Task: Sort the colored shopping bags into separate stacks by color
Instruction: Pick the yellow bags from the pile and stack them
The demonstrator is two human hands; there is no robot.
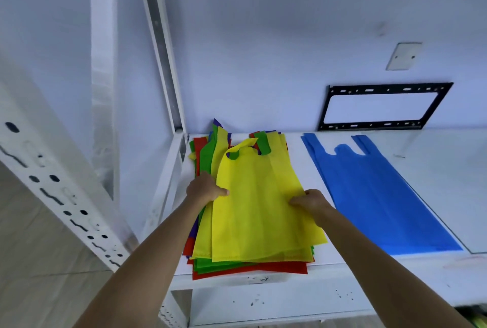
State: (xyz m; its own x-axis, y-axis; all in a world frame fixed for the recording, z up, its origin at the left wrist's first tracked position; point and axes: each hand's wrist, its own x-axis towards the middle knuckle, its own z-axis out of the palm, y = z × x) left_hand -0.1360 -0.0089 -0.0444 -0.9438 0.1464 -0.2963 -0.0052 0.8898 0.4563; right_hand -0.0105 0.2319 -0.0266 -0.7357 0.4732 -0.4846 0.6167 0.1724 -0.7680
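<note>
1. a mixed pile of bags (210,265) lies at the left end of a white shelf (329,269), with red, green, purple and yellow edges showing at its sides and front.
2. the top yellow bag (259,203) lies on that pile, handles pointing toward the wall (263,37); one green handle (264,144) pokes up behind it.
3. the left hand (205,189) grips the yellow bag's left edge, thumb on top and fingers tucked out of sight beneath the fabric.
4. the right hand (311,202) pinches the bag's right edge, fingers closed on the cloth.
5. a single blue bag (376,196) lies flat on the shelf just to the right of the pile, apart from it, handles also toward the wall.
6. a perforated white upright post (160,45) rises at the shelf's back left corner, close to the pile; another slotted post (60,190) crosses the near left.
7. on the wall behind the blue bag hang a black metal bracket frame (384,106) and, above it, a small blank cover plate (404,56).
8. the shelf to the right of the blue bag is bare white surface.
</note>
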